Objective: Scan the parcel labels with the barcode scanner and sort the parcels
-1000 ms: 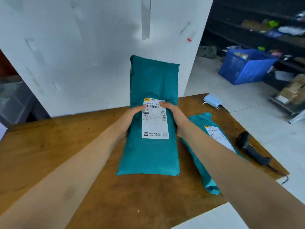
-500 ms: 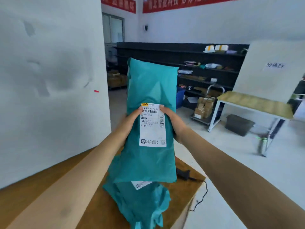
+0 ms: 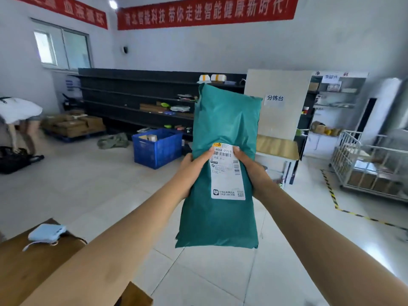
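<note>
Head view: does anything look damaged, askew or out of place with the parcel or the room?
The teal parcel, gripped by left hand and right hand, looks intact, its label flat. One oddity: a crumpled green cloth or bag lies loose on the floor beside the blue crate.

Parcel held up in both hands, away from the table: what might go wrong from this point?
1. The left hand and right hand press thumbs on the label beside its barcode; a small shift may cover it.
2. They grip the soft parcel at mid-height above the floor, so it might slip.
3. Neither hand is free for scanning.
</note>
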Demonstrator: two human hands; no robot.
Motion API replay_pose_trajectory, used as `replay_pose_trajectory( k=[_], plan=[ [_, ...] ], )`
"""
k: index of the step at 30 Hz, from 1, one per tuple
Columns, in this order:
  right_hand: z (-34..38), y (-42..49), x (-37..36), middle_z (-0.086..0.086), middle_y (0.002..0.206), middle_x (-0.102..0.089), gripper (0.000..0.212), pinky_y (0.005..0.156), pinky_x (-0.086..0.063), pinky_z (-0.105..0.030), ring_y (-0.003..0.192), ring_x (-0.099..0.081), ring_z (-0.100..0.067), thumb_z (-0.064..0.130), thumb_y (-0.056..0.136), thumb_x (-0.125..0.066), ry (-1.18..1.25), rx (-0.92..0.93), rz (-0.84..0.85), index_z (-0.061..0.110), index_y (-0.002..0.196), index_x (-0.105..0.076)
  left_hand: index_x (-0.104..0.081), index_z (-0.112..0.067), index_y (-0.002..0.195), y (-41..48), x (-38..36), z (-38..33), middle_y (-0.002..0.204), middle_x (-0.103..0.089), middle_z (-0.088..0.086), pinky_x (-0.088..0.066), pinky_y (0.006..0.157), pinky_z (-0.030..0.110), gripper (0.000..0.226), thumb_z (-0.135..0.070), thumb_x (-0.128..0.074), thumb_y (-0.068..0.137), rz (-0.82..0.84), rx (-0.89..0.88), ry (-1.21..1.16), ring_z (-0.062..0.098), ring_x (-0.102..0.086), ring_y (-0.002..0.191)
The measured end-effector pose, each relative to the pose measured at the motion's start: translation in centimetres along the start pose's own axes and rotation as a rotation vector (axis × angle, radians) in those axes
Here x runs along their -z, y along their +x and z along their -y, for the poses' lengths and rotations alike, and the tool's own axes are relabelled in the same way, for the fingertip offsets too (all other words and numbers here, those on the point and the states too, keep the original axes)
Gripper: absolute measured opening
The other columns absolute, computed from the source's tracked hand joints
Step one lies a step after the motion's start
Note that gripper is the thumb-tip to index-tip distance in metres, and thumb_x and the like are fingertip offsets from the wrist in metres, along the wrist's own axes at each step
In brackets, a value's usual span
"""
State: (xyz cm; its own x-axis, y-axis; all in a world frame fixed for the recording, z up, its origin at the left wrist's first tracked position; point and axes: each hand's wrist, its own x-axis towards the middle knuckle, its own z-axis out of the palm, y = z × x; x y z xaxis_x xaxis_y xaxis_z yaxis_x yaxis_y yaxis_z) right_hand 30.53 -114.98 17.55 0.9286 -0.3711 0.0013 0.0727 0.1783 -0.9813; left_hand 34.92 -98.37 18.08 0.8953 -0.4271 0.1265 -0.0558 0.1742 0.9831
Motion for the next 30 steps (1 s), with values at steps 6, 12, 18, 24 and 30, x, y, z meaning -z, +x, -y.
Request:
replay_pose_trajectory(
  k=[6, 12, 18, 24, 30],
  plan=[
    [0.7, 12.0, 5.8, -0.006, 0.1, -0.076, 0.052, 0.075, -0.057, -0.033, 0.09, -0.072, -0.022, 0.041, 0.074, -0.078, 0.048, 0.045, -0.04, 0.009, 0.112, -0.066, -0.061, -0.024, 0.119, 13.3, -4.7, 2.7, 0.109, -0.072, -0.003, -0.053, 0.085, 0.03, 0.047, -0.05, -0.067, 0.08, 0.022, -0.081, 0.07, 0.013, -0.068, 0.098],
    [2.6, 26.8, 9.3, -0.008, 0.105, -0.075, 0.059, 0.087, -0.057, -0.04, 0.096, -0.071, -0.025, 0.04, 0.072, -0.08, 0.037, 0.063, -0.085, 0.008, 0.118, -0.064, -0.058, -0.023, 0.12, 29.3, -7.1, 4.0, 0.111, -0.07, -0.003, -0.053, 0.087, 0.032, 0.053, -0.052, -0.068, 0.077, 0.037, -0.114, 0.088, 0.014, -0.067, 0.101],
    [3.9, 40.4, 11.7, -0.007, 0.104, -0.075, 0.058, 0.084, -0.057, -0.038, 0.094, -0.071, -0.024, 0.041, 0.072, -0.079, -0.009, 0.074, -0.044, 0.008, 0.117, -0.064, -0.057, -0.023, 0.122, 42.5, -8.5, 5.8, 0.113, -0.069, -0.003, -0.052, 0.08, 0.025, 0.053, -0.052, -0.066, 0.079, 0.014, -0.097, 0.075, 0.012, -0.066, 0.101],
    [2.0, 56.3, 9.8, -0.004, 0.101, -0.076, 0.055, 0.077, -0.059, -0.034, 0.09, -0.073, -0.021, 0.044, 0.07, -0.081, 0.005, 0.051, 0.119, 0.013, 0.113, -0.065, -0.063, -0.025, 0.111, 54.9, -5.6, 8.5, 0.106, -0.071, -0.006, -0.051, 0.081, 0.027, 0.04, -0.049, -0.067, 0.08, -0.184, -0.112, 0.101, 0.013, -0.067, 0.099],
    [0.4, 70.8, 3.2, -0.005, 0.099, -0.076, 0.055, 0.088, -0.057, -0.042, 0.092, -0.072, -0.025, 0.043, 0.067, -0.083, 0.017, -0.044, 0.315, 0.011, 0.109, -0.067, -0.067, -0.029, 0.104, 65.2, 0.6, 8.9, 0.103, -0.073, -0.005, -0.053, 0.091, 0.037, 0.048, -0.059, -0.074, 0.067, -0.428, -0.064, 0.125, 0.017, -0.069, 0.098]
  ],
)
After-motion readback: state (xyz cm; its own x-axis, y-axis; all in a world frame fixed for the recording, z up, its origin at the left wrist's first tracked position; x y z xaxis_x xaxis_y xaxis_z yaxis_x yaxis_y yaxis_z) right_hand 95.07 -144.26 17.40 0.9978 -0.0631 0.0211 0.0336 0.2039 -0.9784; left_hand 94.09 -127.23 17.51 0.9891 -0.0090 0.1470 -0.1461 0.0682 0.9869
